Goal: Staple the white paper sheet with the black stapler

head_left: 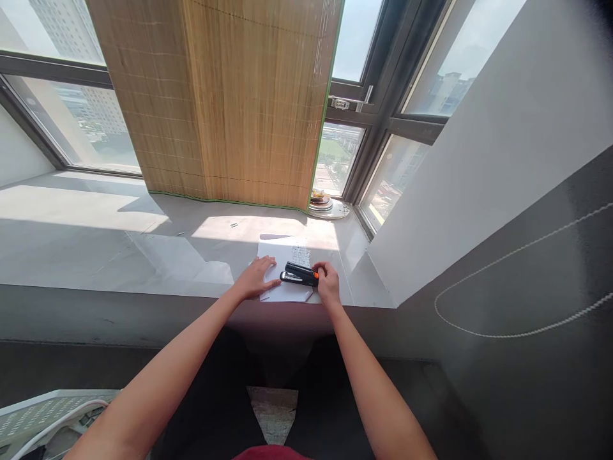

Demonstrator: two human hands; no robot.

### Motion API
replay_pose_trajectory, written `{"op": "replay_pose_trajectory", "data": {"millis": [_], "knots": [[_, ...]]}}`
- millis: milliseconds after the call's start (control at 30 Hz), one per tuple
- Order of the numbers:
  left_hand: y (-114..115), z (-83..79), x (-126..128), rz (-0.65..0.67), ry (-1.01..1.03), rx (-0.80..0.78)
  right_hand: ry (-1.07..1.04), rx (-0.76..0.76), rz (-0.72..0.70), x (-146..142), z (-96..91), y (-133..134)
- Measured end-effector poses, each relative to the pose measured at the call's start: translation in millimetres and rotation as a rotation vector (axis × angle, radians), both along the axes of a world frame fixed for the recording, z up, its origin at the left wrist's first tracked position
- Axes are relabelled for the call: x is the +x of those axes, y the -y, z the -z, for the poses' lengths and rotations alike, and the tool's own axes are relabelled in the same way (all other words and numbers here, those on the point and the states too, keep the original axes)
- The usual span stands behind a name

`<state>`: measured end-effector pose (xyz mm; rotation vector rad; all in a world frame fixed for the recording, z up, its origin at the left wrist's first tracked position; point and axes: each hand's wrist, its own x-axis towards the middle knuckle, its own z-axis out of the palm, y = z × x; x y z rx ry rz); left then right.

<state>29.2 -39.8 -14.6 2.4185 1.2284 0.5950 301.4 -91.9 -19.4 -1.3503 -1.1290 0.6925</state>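
Note:
White sheets of paper lie on the window sill, with small dark writing or print near their upper right. Over them is a black stapler with a bit of orange near its rear, its jaw end pointing left. My right hand grips the rear of the stapler. Against the left side of the paper rests my left hand, its thumb stretched toward the stapler's front and its fingers spread on the sheet. Whether the stapler's jaw touches the paper cannot be made out.
A bamboo blind hangs over the window just behind the sill. Stacked plates stand in the right corner. Small staple-like bits lie on the sill. A looped cord hangs at right; a pale basket stands lower left.

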Motion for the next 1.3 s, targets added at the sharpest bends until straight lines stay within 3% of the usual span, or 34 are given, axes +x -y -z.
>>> {"op": "replay_pose_trajectory", "data": {"millis": [133, 367, 700, 867, 967, 1033, 1100, 1300], "knots": [[0.6, -1.2, 0.5, -0.002, 0.021, -0.009, -0.070, 0.010, -0.024, 0.6, 1.1, -1.4], [1.0, -1.6, 0.0, -0.018, 0.108, -0.071, 0.183, 0.036, -0.022, -1.8, 0.6, -1.9], [-0.9, -2.1, -4.3, -0.082, 0.192, -0.170, 0.195, 0.031, -0.034, 3.1, -2.2, -2.0], [-2.5, 2.4, -5.2, -0.094, 0.351, -0.213, 0.169, 0.014, 0.009, 3.6, -8.9, 3.5], [-1.4, 0.1, -7.1, -0.100, 0.442, -0.226, 0.173, 0.054, -0.107, -1.2, -11.9, 5.6], [-1.0, -2.6, -8.4, -0.119, 0.525, -0.234, 0.317, 0.049, -0.223, -5.1, -12.9, 5.4], [-2.4, -4.7, -9.6, -0.149, 0.665, -0.269, 0.466, 0.056, -0.249, -10.1, -15.3, 4.5], [-13.7, -6.3, -21.0, -0.330, 1.421, -0.607, 0.714, 0.373, -0.072, -51.5, -44.1, 8.2]]}}
